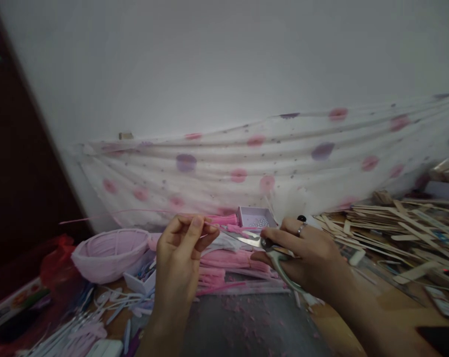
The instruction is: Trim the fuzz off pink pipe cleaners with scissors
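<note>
My left hand [182, 253] is closed in a pinch on a long pink pipe cleaner [109, 214], whose thin end stretches far out to the left. My right hand [313, 253], with a ring on one finger, grips a pair of scissors [249, 241] with pale green handles. The blades point left, with their tips close to my left fingertips. Whether they touch the pipe cleaner, I cannot tell. Beneath the hands lie bundles of pink pipe cleaners [232, 259]. Small pink snippets are scattered over a dark grey mat [261, 322].
Behind the hands stands a small white box [246, 218] with shiny beads. A pink woven bowl [109, 272] is at the left, near a red plastic bag [59, 260]. Many flat wooden sticks [376, 223] are piled at the right. Patterned cloth [213, 168] hangs along the wall.
</note>
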A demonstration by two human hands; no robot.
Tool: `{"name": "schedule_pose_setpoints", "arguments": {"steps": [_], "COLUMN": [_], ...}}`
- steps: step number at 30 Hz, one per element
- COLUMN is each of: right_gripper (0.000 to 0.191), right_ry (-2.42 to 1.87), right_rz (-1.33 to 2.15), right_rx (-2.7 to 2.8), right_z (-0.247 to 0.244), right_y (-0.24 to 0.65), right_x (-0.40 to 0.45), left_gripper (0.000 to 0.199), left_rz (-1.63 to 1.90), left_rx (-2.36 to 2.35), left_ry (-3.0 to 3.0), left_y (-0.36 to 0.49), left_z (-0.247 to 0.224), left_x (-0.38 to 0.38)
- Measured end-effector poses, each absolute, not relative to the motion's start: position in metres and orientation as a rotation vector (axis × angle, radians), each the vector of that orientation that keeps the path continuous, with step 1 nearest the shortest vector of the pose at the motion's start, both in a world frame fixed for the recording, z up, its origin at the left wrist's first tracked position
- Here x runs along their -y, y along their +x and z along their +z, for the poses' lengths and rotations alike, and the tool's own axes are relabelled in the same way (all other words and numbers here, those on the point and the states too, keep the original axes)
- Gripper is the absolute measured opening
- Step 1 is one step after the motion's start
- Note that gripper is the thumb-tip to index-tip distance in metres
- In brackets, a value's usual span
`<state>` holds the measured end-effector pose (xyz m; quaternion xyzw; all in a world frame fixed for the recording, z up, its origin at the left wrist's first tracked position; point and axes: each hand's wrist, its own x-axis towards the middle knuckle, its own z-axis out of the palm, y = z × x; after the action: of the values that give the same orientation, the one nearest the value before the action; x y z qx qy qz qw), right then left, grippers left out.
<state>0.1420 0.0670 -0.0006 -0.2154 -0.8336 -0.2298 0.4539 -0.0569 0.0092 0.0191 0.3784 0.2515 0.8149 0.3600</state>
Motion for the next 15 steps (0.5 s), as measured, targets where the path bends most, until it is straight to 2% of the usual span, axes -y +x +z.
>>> {"name": "schedule_pose_setpoints", "arguments": {"steps": [10,15], "right_gripper": [0.025,0.042], "right_ry": [-0.555,-0.716], "right_rz": [-0.545,-0.351], "right_rx": [1.986,2.027], "right_z": [-0.001,0.009], "right_y": [0.144,0.153], "right_x": [-0.068,-0.067], "left_gripper": [0.017,0.017], "left_rz": [2.103,2.129], "left_rx": [-0.662,-0.725], "left_ry": [1.0,1.046], "left_y": [-0.06,-0.067], "left_z": [0.02,0.021], "left_x": [-0.011,-0.016]}}
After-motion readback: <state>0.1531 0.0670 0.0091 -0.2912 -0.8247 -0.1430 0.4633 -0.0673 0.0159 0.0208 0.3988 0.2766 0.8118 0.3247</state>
